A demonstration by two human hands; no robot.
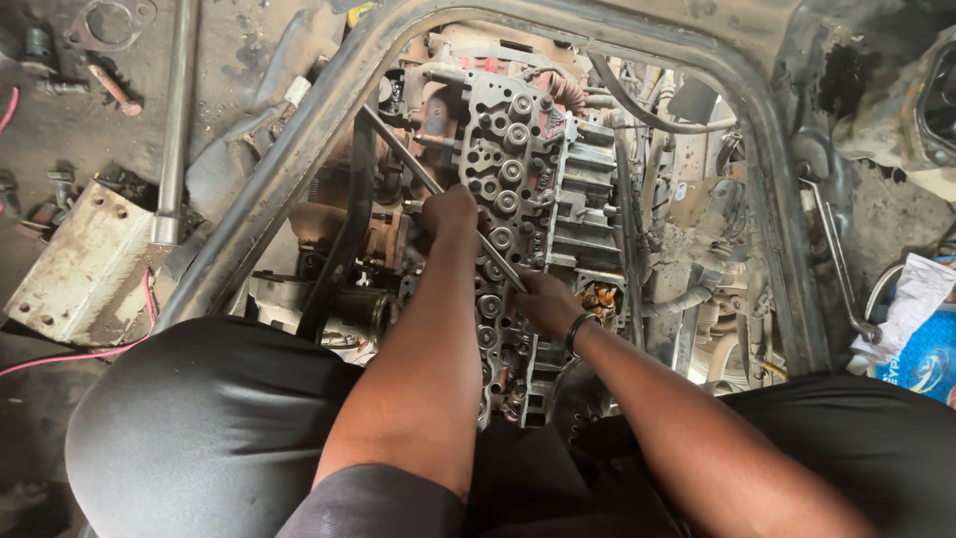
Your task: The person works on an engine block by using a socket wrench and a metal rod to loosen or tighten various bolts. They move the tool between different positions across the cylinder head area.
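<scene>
Metal bar (438,189) gripped between both fists

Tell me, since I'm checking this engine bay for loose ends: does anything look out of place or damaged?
Loose metal parts lie scattered on the dirty floor at upper left. On the cylinder head, nothing looks broken.

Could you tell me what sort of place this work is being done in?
Most likely a vehicle repair workshop. An exposed engine sits inside a metal frame, both hands work a long bar on it, and loose parts lie on the dirty floor.
</scene>
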